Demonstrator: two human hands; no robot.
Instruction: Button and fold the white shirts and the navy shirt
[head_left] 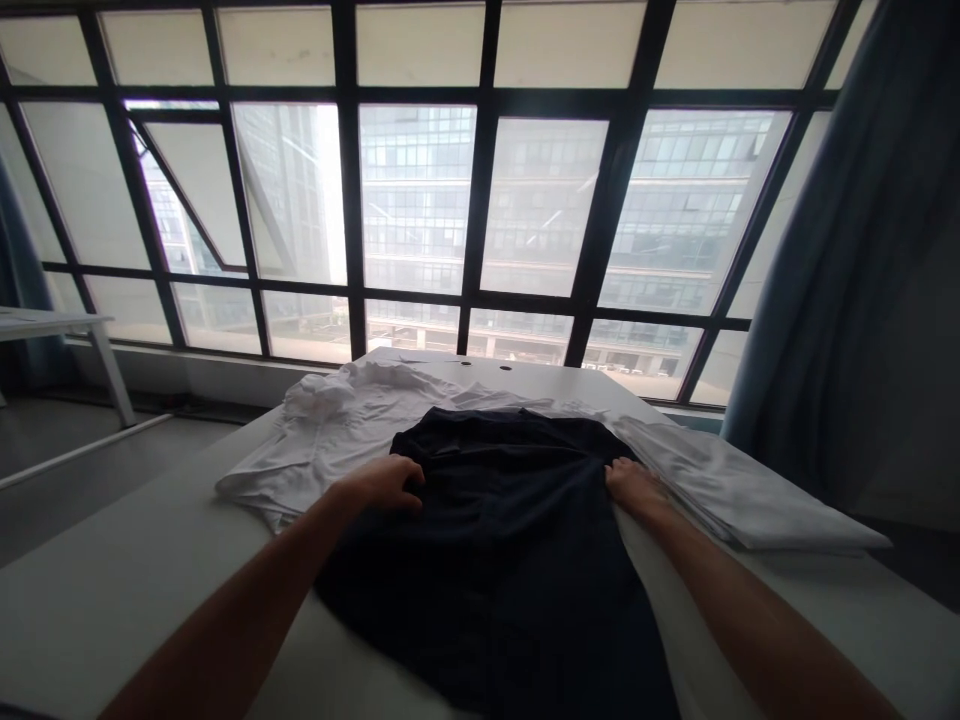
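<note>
Left hand (384, 482): curled at edge of dark garment (499, 530), closure unclear. Right hand (631, 483): pinching opposite edge. Dark garment: spread between grips. Step: apparently straightening; next move needs even tension.

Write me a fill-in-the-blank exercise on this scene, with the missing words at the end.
The dark garment lies on a table coloured ____.
The rumpled white cloth lies mostly to the ____ of the dark garment.
Of the left hand and the right hand, the one nearer the folded cloth is the ____ hand.

Missing words: white; left; right.
</note>
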